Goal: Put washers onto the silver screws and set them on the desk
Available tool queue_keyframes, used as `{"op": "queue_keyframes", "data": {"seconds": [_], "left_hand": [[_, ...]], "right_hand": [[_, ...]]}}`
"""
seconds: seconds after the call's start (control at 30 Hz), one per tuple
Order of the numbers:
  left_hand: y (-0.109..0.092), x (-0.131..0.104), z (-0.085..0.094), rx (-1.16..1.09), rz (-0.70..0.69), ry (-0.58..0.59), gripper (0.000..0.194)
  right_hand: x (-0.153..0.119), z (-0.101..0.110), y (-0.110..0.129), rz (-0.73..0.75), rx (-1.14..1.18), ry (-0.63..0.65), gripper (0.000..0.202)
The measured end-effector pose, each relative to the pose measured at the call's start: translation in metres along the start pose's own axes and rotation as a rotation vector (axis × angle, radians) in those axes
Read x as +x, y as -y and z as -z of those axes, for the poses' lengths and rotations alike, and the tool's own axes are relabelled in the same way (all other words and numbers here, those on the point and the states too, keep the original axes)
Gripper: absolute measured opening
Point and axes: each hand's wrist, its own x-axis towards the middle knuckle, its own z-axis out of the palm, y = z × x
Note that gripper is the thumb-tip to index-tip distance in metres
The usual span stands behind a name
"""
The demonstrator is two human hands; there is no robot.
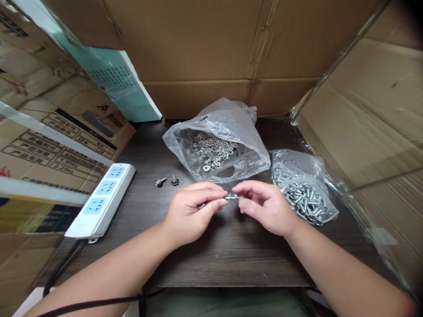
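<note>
Near the middle of the dark table, my left hand [194, 211] pinches the left end of a small metal bolt [232, 198], which lies level between both hands. On its other side, my right hand [266, 206] has thumb and fingers closed at the bolt's right end. Part of the bolt is hidden by the fingertips. Behind my hands lies an open plastic bag of washers [216, 152]. To the right is a plastic bag of bolts [306, 200]. Two bolts with washers, one [160, 182] beside the other [175, 180], rest left of the washer bag.
A white power strip [99, 202] lies at the left with a black cable [62, 266]. Cardboard walls [205, 44] stand behind and at both sides. A light blue printed box [115, 79] leans at the back left. The table's front edge [228, 286] is close to me.
</note>
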Motion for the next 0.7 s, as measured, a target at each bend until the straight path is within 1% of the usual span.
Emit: {"op": "queue_keyframes", "data": {"seconds": [0.07,0.1,0.17,0.2,0.27,0.3,0.33,0.43,0.53,0.6,0.7], "left_hand": [[0.0,0.0002,-0.0001,-0.003,-0.005,-0.002,0.008],[0.0,0.0003,-0.0002,-0.002,-0.009,-0.001,0.008],[-0.0001,0.0004,-0.0006,0.002,-0.011,0.001,0.007],[-0.0001,0.0004,-0.0008,0.001,-0.01,0.003,0.007],[-0.0002,0.0003,-0.001,-0.006,-0.001,0.007,0.007],[-0.0002,0.0003,-0.001,-0.01,0.005,0.008,0.007],[-0.0003,0.0003,-0.0008,-0.011,0.01,0.007,0.007],[-0.0007,0.0006,-0.0002,-0.008,0.013,0.005,0.007],[-0.0011,0.0011,0.0004,-0.016,0.009,0.009,0.007],[-0.0011,0.0012,0.0005,-0.017,0.009,0.014,0.007],[-0.0009,0.0011,0.0002,-0.007,0.008,0.017,0.007]], "right_hand": [[-0.001,-0.0011,-0.0011,0.013,0.053,-0.014,0.031],[-0.0011,-0.0015,-0.0012,0.032,0.043,-0.018,0.03],[-0.0005,-0.0014,-0.0008,0.064,-0.037,-0.021,0.012],[0.0,-0.0009,-0.0005,0.064,-0.083,-0.016,0.013],[0.0007,0.0005,-0.0004,0.034,-0.122,-0.001,0.034],[0.0007,0.0011,-0.0007,0.012,-0.11,0.008,0.04],[0.0004,0.0016,-0.0011,-0.009,-0.081,0.01,0.042],[-0.0019,0.0009,-0.0025,-0.023,0.035,-0.008,0.028],[-0.0037,-0.0017,-0.0024,0.013,0.071,-0.009,0.032],[-0.003,-0.0028,-0.0011,0.039,0.019,-0.017,0.026],[0.0003,-0.0026,0.0026,0.069,-0.108,-0.03,0.01]]}}
